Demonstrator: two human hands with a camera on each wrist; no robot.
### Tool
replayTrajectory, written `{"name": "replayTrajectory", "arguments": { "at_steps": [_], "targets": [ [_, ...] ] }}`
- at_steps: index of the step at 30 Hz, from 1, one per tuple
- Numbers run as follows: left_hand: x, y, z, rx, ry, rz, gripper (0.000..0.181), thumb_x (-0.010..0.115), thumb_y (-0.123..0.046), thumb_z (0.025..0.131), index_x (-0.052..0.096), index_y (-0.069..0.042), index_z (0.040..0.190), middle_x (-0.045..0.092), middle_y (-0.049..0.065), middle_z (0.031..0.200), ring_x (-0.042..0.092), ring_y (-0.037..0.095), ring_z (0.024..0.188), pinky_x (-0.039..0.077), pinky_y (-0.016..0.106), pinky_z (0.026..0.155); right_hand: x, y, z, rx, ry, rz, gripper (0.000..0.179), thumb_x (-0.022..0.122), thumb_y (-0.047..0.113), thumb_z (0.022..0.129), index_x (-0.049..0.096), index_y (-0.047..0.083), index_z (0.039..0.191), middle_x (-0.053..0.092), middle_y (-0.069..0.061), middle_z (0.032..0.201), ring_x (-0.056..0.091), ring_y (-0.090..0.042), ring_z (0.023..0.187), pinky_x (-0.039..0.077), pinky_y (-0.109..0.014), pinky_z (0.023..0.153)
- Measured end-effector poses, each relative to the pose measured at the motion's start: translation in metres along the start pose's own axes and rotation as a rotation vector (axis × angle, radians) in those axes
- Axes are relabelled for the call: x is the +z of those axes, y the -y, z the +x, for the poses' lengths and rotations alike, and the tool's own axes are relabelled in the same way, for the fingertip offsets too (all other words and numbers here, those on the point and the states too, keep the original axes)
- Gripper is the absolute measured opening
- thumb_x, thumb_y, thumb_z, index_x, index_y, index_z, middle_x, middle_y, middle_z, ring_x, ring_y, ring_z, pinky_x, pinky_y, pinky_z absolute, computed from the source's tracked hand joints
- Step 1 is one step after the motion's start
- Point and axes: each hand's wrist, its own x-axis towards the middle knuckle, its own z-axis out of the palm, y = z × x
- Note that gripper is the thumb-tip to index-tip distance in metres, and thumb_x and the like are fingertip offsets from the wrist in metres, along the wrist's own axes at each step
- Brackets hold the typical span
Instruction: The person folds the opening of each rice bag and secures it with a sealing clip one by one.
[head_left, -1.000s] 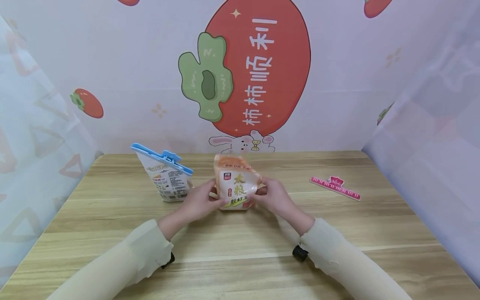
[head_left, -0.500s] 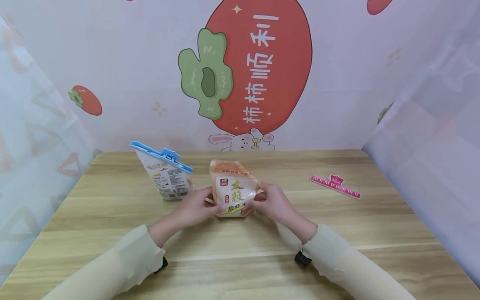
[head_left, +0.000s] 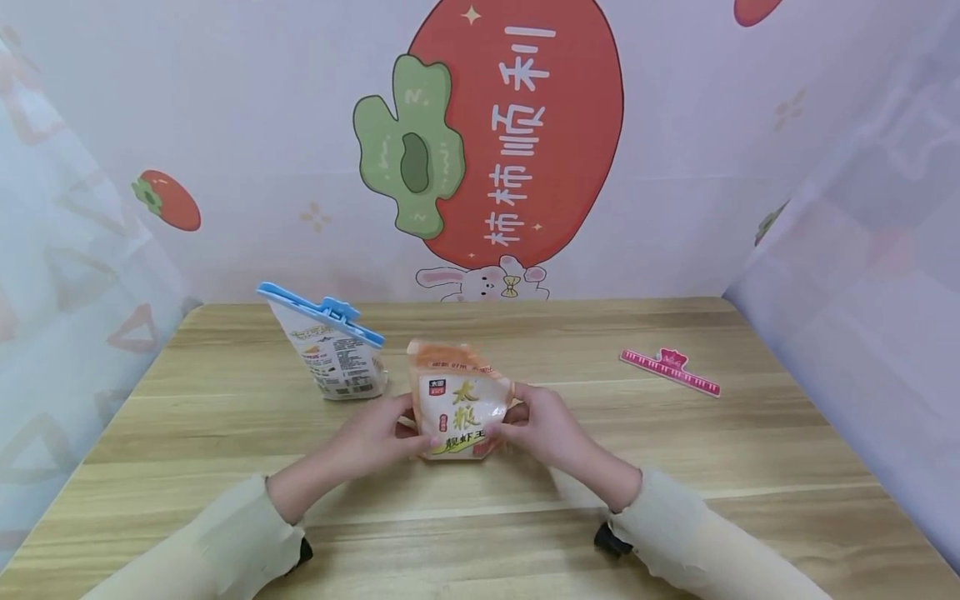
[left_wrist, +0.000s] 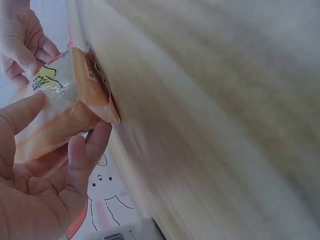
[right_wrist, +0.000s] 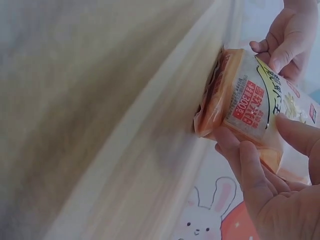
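Observation:
A small orange-and-white rice bag (head_left: 461, 412) stands upright on the wooden table, its top folded down at a slant on the right. My left hand (head_left: 378, 429) grips its left side, thumb on the printed front and fingers behind. On the opposite side my right hand (head_left: 547, 427) holds the lower right edge, also with the thumb in front. In the right wrist view the bag (right_wrist: 252, 100) has its bottom seam right at the tabletop, with fingertips close to that seam. The left wrist view shows the bag (left_wrist: 62, 97) between both hands.
Left of the hands stands a white printed bag (head_left: 337, 362) with a long blue sealing clip (head_left: 322, 312) along its slanted top. A pink clip with piano-key markings (head_left: 670, 372) lies at the right. A patterned backdrop (head_left: 675, 167) rises behind the table (head_left: 480, 533).
Both hands have drawn the rice bag toward me and slightly left across the table, keeping their grip. The clipped white bag and the pink clip have stayed put.

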Motion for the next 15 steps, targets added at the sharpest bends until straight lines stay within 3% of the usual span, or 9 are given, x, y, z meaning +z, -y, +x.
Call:
{"name": "replayTrajectory", "arguments": {
  "at_steps": [15],
  "targets": [
    [0.001,0.0,-0.02,-0.002,0.003,0.028,0.051,0.078,-0.04,0.084,0.063,-0.009,0.122,0.07,0.002,0.11,0.069,0.014,0.095,0.057,0.033,0.084,0.008,0.002,-0.017,-0.062,0.022,0.029,0.041,0.079,0.013,0.084,0.062,-0.006,0.117,0.075,-0.013,0.094,0.073,-0.015,0.084,0.057,-0.022,0.064]
  ]
}}
